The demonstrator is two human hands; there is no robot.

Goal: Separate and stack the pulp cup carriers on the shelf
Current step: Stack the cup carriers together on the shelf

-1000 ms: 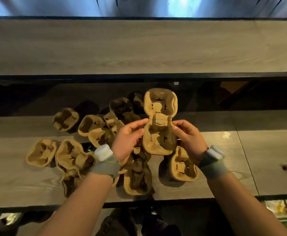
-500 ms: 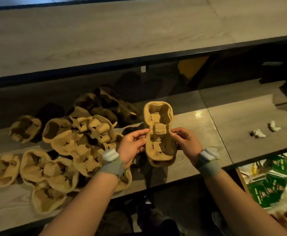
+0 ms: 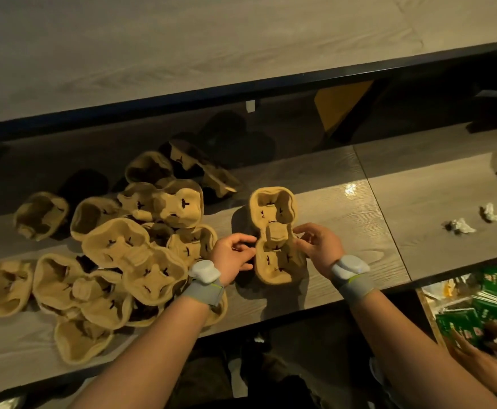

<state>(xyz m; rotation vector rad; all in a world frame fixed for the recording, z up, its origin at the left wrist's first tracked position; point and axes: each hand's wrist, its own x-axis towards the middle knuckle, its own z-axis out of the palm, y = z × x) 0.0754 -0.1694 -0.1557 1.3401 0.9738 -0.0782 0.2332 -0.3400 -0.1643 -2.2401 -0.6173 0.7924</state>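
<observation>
Head view. A two-cup pulp carrier lies cups-up on the shelf, to the right of the loose pile and apart from it. Its long axis runs away from the person, tilted slightly left at the far end: one cup well points to the back of the shelf, the other to the front edge, with the raised middle divider between them.

The left hand and the right hand flank the carrier at its narrow waist, one on each long side. The right hand's fingertips touch the rim beside the divider, fingers curled in a light pinch on the edge. The left hand's fingers are loosely curled toward the opposite rim; whether they press on it or only lie against it cannot be told from this angle. Neither hand is closed fully around the carrier.

Both hands are about equally near; the carrier sits between them, so each reaches inward across the short axis. Whether this is one carrier or several nested ones is not clear.

Judgement: the carrier appears to be set down as the base of a stack, or held for peeling apart. Either way the next carrier must come from the pile on the left, which the left hand is nearer. To nest, it should be turned so its long axis matches this one, front to back.

Two crumpled scraps lie well to the right on the shelf, clear of the work.
</observation>
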